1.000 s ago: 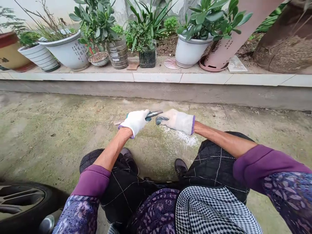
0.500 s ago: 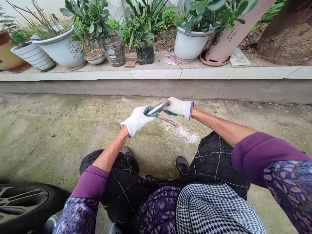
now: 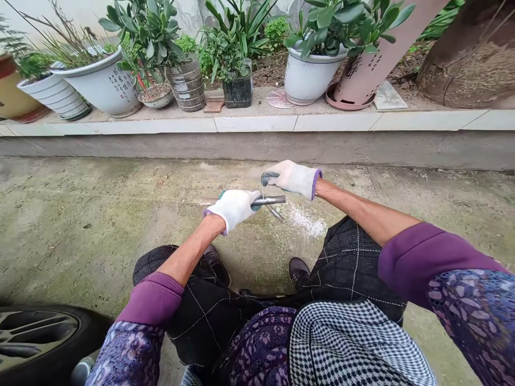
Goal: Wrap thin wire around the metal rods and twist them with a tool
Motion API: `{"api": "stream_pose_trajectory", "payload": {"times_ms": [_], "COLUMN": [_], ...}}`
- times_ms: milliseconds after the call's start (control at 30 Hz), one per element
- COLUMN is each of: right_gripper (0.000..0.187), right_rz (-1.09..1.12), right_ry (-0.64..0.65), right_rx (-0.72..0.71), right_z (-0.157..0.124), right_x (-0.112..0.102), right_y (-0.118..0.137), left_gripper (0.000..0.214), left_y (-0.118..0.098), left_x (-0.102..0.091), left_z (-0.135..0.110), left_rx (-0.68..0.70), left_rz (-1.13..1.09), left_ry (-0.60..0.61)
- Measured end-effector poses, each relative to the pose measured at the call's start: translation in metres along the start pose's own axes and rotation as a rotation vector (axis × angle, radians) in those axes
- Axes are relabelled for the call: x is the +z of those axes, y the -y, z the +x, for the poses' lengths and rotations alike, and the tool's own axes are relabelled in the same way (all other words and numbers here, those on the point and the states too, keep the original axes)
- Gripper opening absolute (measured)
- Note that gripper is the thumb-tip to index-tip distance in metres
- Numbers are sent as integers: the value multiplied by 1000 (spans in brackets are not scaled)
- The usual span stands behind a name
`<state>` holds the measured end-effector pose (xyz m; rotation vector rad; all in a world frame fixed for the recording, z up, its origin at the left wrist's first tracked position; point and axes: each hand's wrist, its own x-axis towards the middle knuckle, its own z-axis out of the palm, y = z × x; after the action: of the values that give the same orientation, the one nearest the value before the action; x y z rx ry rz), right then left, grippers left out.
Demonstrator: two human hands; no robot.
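My left hand (image 3: 235, 208), in a white glove with a green palm, is closed round a grey rod (image 3: 277, 200) with a shiny winding on it. The rod lies almost level, its bare end pointing right. Past the left side of that hand shows a thin brownish stick end (image 3: 207, 202); whether it belongs to the rod I cannot tell. Just above the rod, my right hand (image 3: 293, 177), gloved alike, is closed with bent fingers on a thin pale strand (image 3: 263, 188) that runs down to the winding. Below the rod, a second thin metal bar (image 3: 276, 214) is partly visible.
White bits (image 3: 308, 221) are scattered on the mossy concrete ground (image 3: 120, 214). A tiled ledge (image 3: 253, 124) with potted plants runs across the front. A car wheel (image 3: 44, 338) is at lower left, and a checked hat brim (image 3: 358, 343) covers the lower middle.
The rod has swung from slanting up to nearly level. My left hand has moved slightly right and down. My right hand has come off the rod's end and now draws the strand above it.
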<state>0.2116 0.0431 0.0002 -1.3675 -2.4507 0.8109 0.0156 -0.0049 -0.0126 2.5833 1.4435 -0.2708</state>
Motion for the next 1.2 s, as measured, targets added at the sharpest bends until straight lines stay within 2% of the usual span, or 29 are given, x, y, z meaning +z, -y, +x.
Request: {"api": "stream_pose_trajectory", "payload": {"times_ms": [133, 267, 367, 433, 500, 600, 667, 767, 833, 900, 967, 1000, 1067, 1133, 1200], "right_gripper": [25, 26, 24, 23, 20, 18, 17, 20, 26, 32, 32, 30, 26, 23, 23], "right_rz": [208, 345, 320, 237, 140, 66, 50, 81, 159, 213, 189, 155, 61, -30, -81], "right_ry": [61, 183, 200, 195, 195, 195, 181, 197, 212, 203, 175, 167, 161, 168, 180], "right_rx": [72, 189, 80, -11, -30, -35, -42, -40, 30, 80, 25, -25, -89, -85, -77], "right_z": [13, 14, 9, 3, -1, -3, -2, 1, 4, 5, 6, 6, 4, 0, -3], "right_x": [-2, 8, 19, 26, 29, 24, 15, 2, -1, 3, 14, 20, 31, 38, 37], "right_y": [-18, -14, -1, 6, 8, 3, -5, -18, -23, -24, -19, -14, -4, 5, 8], "left_gripper": [24, 30, 33, 30, 28, 30, 31, 29, 28, 30, 32, 32, 29, 25, 27], "left_y": [6, 23, 33, 33, 25, 6, -5, -7, -1, 9, 19, 22, 24, 20, 13], "left_x": [-10, -12, -10, -7, -1, 9, 10, 3, -4, -9, -11, -10, -6, 3, 13], "left_z": [-6, -1, 5, 9, 10, 7, 2, -5, -8, -7, -3, -1, 4, 7, 9], "left_rx": [3, -56, -172, -228, -229, -102, -14, 37, 24, -39, -142, -188, -252, -268, -215], "left_rz": [-285, -558, -564, -390, -176, -10, -27, -251, -473, -654, -717, -686, -510, -261, -62], "left_ry": [-117, -249, -323, -265, -108, 114, 123, -10, -133, -252, -330, -339, -278, -136, 9]}}
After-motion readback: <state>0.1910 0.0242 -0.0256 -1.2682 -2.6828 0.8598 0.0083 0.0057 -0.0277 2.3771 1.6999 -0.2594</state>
